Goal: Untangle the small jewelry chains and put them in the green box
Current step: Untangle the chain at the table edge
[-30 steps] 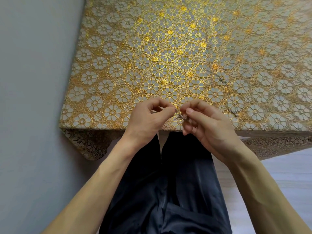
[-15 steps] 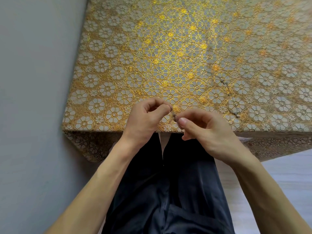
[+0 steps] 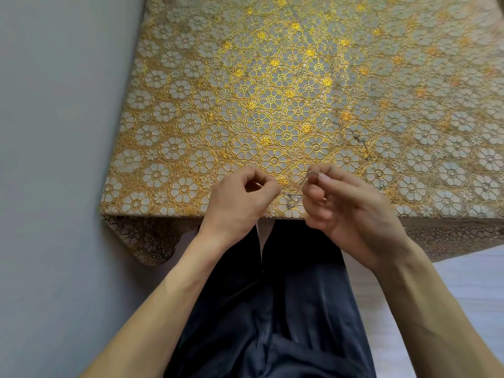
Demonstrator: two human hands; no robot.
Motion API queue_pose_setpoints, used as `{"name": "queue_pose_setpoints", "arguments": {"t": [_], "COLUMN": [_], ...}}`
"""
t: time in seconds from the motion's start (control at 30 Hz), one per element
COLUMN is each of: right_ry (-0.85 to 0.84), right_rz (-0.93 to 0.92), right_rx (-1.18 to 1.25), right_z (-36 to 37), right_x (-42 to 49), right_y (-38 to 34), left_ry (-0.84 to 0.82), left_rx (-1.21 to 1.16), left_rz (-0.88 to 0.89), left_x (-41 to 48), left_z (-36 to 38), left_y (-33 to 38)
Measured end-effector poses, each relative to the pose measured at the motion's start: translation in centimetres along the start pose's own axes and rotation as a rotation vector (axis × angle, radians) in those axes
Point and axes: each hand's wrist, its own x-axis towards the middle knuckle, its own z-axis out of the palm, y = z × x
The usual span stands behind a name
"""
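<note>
1. Gold floral lace makes up the tablecloth (image 3: 272, 105) that covers the table in front of you. Its hem hangs over the near edge, above your dark trousers (image 3: 272, 309).
2. Your right hand (image 3: 351, 205) is raised just above the near edge of the cloth. Its thumb and forefinger are pressed together on a thin silver tangled chain (image 3: 293, 200), and the remaining fingers are curled beneath them.
3. The tangled chain hangs from that pinch in a small knotted loop. It runs down and to your left into the gap between your two hands. The view does not settle whether its lowest part touches the cloth.
4. Your left hand (image 3: 242, 197) sits just beside the loop at the table edge. Its fingers are curled and the thumb tip is against the forefinger. A pale glint shows inside the curl, but it is too small to read, so you cannot be recorded as gripping a strand there or as gripping nothing.
5. A second chain (image 3: 360, 143) lies loose on the cloth, beyond your right hand and slightly to its right. It forms a thin broken line running towards the near edge and is apart from both hands.
6. A plain grey wall (image 3: 54, 159) borders the table on your left. A pale surface (image 3: 463, 282) shows below the hem on your right.
</note>
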Motion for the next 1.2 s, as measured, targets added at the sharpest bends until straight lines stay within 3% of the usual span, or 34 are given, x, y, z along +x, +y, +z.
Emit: {"name": "queue_pose_setpoints", "arguments": {"t": [0.33, 0.53, 0.63, 0.73, 0.8, 0.9, 1.0, 1.2], "right_ry": [0.237, 0.352, 0.372, 0.403, 0.408, 0.377, 0.342, 0.434], "right_rz": [-0.124, -0.179, -0.237, -0.258, -0.243, -0.223, -0.185, -0.153], "right_rx": [0.047, 0.086, 0.013, -0.31, -0.551, -0.7, -0.613, -0.372], "right_z": [0.1, 0.5, 0.7, 0.9, 1.1, 1.9, 2.8, 2.9], "right_x": [0.4, 1.3, 2.2, 3.9, 5.5, 8.2, 10.6, 12.3], "right_y": [0.5, -0.1, -1.7, -3.0, -3.6, -4.0, -3.9, -3.8], "left_ry": [0.02, 0.032, 0.094, 0.174, 0.213, 0.269, 0.33, 0.393], "left_rx": [-0.296, -0.335, -0.047, 0.337, 0.424, 0.477, 0.469, 0.473], "left_rz": [-0.007, -0.003, 0.065, 0.18, 0.233, 0.241, 0.235, 0.182], "left_x": [0.6, 1.4, 2.3, 2.7, 2.6, 2.2, 1.8, 1.5], "left_z": [-1.4, -1.8, -2.1, -2.2, -2.0, -2.0, -2.0, -2.8], "left_y": [0.0, 1.4, 1.5, 0.2, -0.8, -2.1, -2.7, -3.3]}}
